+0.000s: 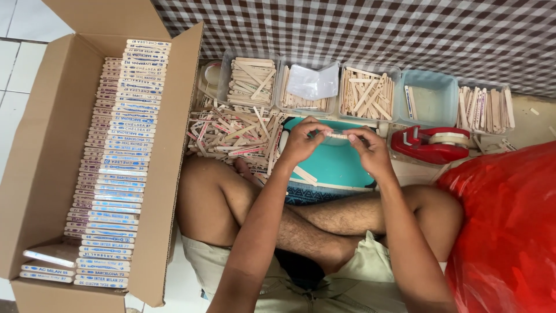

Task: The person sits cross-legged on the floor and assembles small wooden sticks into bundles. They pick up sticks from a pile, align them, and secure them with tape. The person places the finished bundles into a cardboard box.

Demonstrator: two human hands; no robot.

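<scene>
A pale tiled floor meets a checked cloth (359, 29) at the top, and a person sits cross-legged between them. The left hand (301, 142) and right hand (370, 152) are raised together over a teal board (333, 165), each pinching 1 end of a small bundle of wooden sticks (337, 135) held level between them. A loose pile of sticks (231, 133) lies just left of the hands. Behind stand 5 clear tubs (431, 98), most holding more sticks. A red tape dispenser (431, 145) sits to the right, near a red plastic bag (509, 232). At far left an open cardboard box (35, 145) holds stacked printed packs (116, 168).
</scene>
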